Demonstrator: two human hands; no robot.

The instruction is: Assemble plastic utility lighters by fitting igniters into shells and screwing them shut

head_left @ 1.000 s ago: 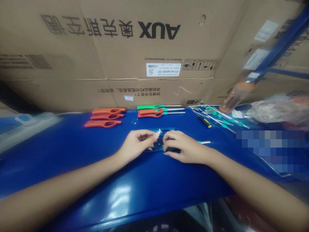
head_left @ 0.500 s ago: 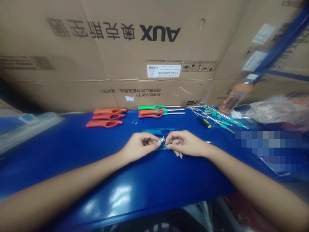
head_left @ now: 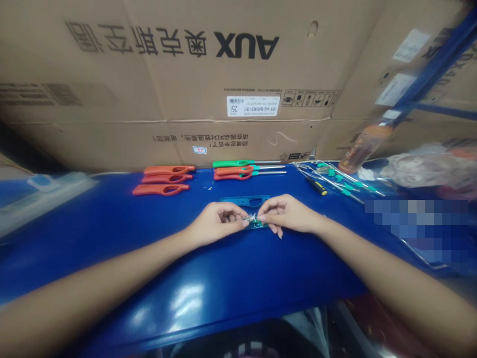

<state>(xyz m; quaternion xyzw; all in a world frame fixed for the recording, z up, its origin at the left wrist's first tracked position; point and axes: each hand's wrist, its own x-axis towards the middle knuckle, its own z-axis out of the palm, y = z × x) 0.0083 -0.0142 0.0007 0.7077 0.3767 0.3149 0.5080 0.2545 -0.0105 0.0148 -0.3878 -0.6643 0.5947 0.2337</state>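
Note:
My left hand (head_left: 216, 222) and my right hand (head_left: 285, 213) meet at the middle of the blue table (head_left: 208, 278). Both pinch a small clear-and-metal part (head_left: 252, 218) between thumb and fingertips. Right behind and under the hands lies a flat blue plastic handle shell (head_left: 246, 201), partly hidden by my fingers. The right hand's other fingers are curled downward.
Three orange handle shells (head_left: 164, 179) lie at the back left. Green and orange long-nosed lighters (head_left: 242, 170) lie behind the hands. Metal rods with green tips and a yellow-black screwdriver (head_left: 316, 186) sit at the right. Big cardboard boxes (head_left: 223, 74) wall off the back.
My hands have come together and shifted slightly away from me. The right hand has lifted off the blue shell and now pinches the small part with the left.

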